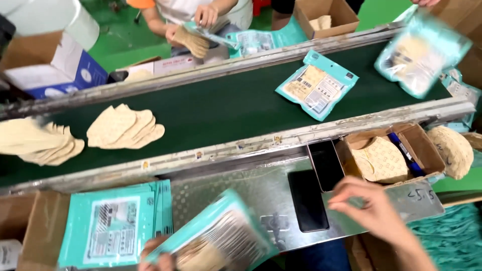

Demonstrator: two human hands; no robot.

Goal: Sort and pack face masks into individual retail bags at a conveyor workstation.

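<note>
At 6 o'clock, nearest, the left hand (156, 257) grips a teal pouch (221, 238) stuffed with beige pads, blurred above the metal desk (241, 193). At 4 o'clock the right hand (369, 208) hovers loosely curled, holding nothing, beside two dark phones (307, 200). The pouch looks loosely pinched, so it could slip, or a swing might knock the phones. At 8 o'clock lies a stack of empty teal pouches (113, 226). Further out, the green conveyor belt (221, 108) carries beige pad piles (125, 128) and a filled pouch (316, 84); a cardboard box (396, 153) sits at 3 o'clock. Beyond, another person's hands (198, 25) pack over green floor (120, 30).
</note>
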